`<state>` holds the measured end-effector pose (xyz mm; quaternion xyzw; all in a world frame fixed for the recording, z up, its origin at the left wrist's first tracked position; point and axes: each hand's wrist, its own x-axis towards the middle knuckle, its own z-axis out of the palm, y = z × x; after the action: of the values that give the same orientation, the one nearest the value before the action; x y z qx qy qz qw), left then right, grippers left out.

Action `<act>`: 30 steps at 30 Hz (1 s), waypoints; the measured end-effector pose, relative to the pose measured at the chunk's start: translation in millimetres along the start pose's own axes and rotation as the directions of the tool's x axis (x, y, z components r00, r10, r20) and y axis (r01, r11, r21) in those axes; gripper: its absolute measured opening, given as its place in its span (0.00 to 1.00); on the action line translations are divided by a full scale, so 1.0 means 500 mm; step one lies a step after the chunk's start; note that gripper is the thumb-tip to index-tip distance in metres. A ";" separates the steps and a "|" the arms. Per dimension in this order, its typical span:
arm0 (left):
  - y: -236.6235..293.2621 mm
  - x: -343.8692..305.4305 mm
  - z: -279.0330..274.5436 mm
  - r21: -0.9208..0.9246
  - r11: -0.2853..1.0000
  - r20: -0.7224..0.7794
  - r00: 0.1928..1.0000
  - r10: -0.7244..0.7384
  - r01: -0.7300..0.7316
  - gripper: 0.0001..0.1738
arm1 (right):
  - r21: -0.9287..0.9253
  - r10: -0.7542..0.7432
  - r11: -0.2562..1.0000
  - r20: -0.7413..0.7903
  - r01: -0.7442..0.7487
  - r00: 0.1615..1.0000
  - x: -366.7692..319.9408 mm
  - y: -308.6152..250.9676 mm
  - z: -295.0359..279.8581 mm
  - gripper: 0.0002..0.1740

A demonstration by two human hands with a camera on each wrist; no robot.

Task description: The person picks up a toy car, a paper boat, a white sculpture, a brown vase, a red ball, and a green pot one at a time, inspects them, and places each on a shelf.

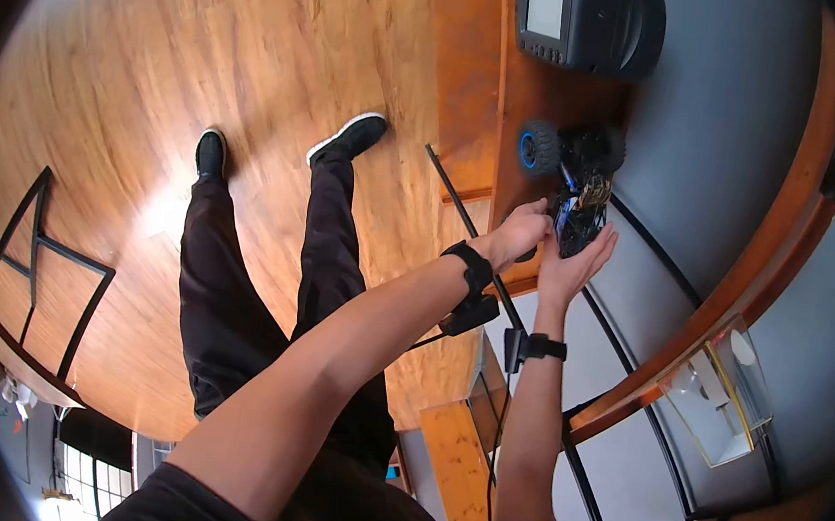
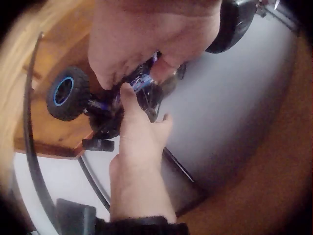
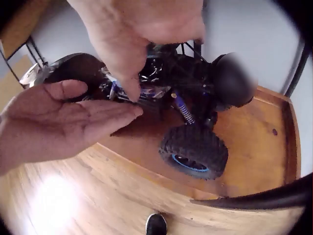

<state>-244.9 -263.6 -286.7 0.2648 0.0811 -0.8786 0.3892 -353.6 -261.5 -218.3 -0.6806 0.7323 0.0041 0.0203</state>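
Note:
A radio-controlled car [image 1: 585, 186] without a body shell shows bare wiring, chunky black tyres with blue rims and a blue spring shock absorber [image 3: 183, 108]. My right hand [image 1: 575, 266] grips its near end, thumb along one side and fingers on the other. Beside the chassis is my left hand [image 1: 519, 234]. In the right wrist view this left hand [image 3: 63, 122] has its palm showing and fingers straight, fingertips right by the car's lower side. Both hands overlap the chassis in the left wrist view, hiding part of the wiring.
The car is over a wooden surface with a raised rim [image 3: 293, 137], against a grey wall [image 1: 721, 139]. Further along stands a dark device with a pale screen [image 1: 546, 4]. A thin black bar [image 1: 454, 194] passes near the left wrist. Wooden floor [image 1: 133, 82] lies below.

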 end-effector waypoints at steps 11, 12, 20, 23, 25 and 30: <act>0.005 -0.057 -0.027 -0.001 0.999 -0.039 0.998 -0.052 0.052 0.40 | -0.052 0.127 0.991 0.054 -0.124 0.990 -0.027 -0.059 -0.007 0.51; 0.001 -0.067 -0.034 -0.008 0.998 -0.072 0.995 -0.069 0.068 0.39 | -0.022 0.087 0.996 0.048 -0.086 0.995 -0.037 -0.075 -0.018 0.50; 0.112 -0.292 -0.078 -0.112 0.985 0.064 0.990 -0.126 0.133 0.17 | 0.583 0.148 0.764 0.261 -0.278 0.954 -0.163 -0.297 -0.073 0.10; 0.145 -0.403 -0.119 -0.081 0.987 0.078 0.988 -0.134 0.140 0.16 | 0.654 0.061 0.721 0.269 -0.229 0.961 -0.233 -0.345 -0.071 0.11; 0.164 -0.484 -0.144 -0.075 0.985 0.071 0.986 -0.149 0.155 0.15 | 0.613 0.022 0.760 0.309 -0.217 0.951 -0.275 -0.386 -0.091 0.10; 0.208 -0.691 -0.219 -0.020 0.990 0.010 0.990 -0.139 0.139 0.13 | 0.753 -0.042 0.612 0.335 -0.241 0.941 -0.407 -0.522 -0.115 0.09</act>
<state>67.2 -75.2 -190.0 0.2504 0.1068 -0.9039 0.3299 -80.0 -79.6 -147.9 -0.5501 0.6837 -0.2050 0.4336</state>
